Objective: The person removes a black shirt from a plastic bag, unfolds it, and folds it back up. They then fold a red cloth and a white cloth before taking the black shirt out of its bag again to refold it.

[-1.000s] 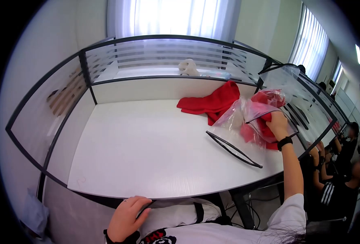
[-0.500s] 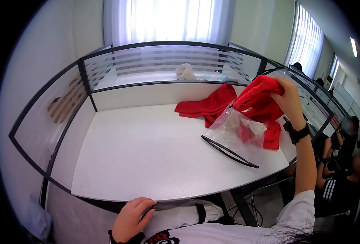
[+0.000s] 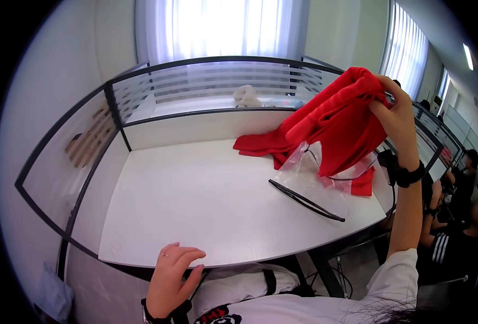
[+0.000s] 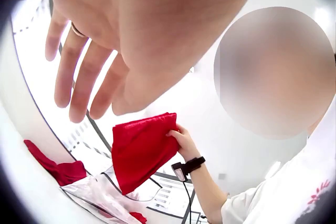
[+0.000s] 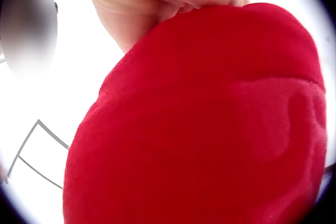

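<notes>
My right hand [image 3: 400, 119] pinches a folded piece of red cloth [image 3: 339, 121] by its upper right edge, raised over the right side of the desk. In the right wrist view the soft, fuzzy cloth [image 5: 194, 124] fills most of the picture and hides the fingertips. Below it lies a clear plastic bag [image 3: 301, 175] with a black-edged mouth [image 3: 306, 201]. Another red cloth [image 3: 255, 147] lies behind the bag, and a red piece [image 3: 363, 184] shows at its right. My left hand [image 3: 171, 278] hovers by the desk's front edge, fingers loosely extended, holding nothing.
The white desk [image 3: 196, 205] is enclosed at the back and sides by low panels with black frames [image 3: 212, 59]. Beyond the back panel sit a pale plush-like object [image 3: 246, 96] and a light blue packet [image 3: 283, 102]. People in black shirts [image 3: 446, 254] are at the right.
My right hand has drawn the red cloth up out of the plastic bag and lifted it higher. My left hand has risen slightly from near my lap to the desk edge.
</notes>
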`<action>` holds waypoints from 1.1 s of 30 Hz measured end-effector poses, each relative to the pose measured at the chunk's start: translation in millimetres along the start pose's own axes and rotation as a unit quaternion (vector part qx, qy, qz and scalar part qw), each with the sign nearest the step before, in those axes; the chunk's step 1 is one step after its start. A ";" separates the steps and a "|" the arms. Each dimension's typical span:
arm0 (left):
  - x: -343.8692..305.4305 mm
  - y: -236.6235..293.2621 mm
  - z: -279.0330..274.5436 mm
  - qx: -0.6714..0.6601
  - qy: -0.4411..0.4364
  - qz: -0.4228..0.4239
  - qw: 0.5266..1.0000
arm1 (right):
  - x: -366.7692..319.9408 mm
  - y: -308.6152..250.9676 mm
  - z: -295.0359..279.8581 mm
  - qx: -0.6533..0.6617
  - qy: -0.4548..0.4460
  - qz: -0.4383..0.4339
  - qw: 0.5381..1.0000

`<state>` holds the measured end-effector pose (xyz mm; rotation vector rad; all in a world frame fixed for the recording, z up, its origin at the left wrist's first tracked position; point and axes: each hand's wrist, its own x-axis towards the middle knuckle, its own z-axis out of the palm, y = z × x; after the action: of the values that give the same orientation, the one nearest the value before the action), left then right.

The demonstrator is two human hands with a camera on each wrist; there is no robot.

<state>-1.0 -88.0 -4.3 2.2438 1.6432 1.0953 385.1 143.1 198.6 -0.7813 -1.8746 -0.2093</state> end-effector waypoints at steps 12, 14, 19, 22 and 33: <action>58.0 9.1 18.3 -0.201 0.113 -0.089 0.969 | -57.7 -72.7 76.4 0.447 -0.147 0.211 0.857; 65.4 5.3 27.6 -0.116 0.212 -0.010 0.970 | -77.1 -81.3 95.1 0.512 -0.189 0.249 0.800; 76.0 5.7 19.9 -0.375 0.190 -0.156 0.894 | -115.4 -73.5 136.1 0.544 -0.170 0.311 0.760; 82.3 -1.6 25.7 -0.359 0.180 -0.176 0.899 | -134.3 -64.1 145.1 0.541 -0.175 0.339 0.749; 86.3 4.0 34.2 -0.372 0.134 -0.159 0.905 | -156.2 -51.0 129.0 0.496 -0.207 0.312 0.784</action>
<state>35.0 -4.1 13.0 1.3402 1.2773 1.6269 293.8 99.9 15.7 -0.6434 -1.6497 1.3677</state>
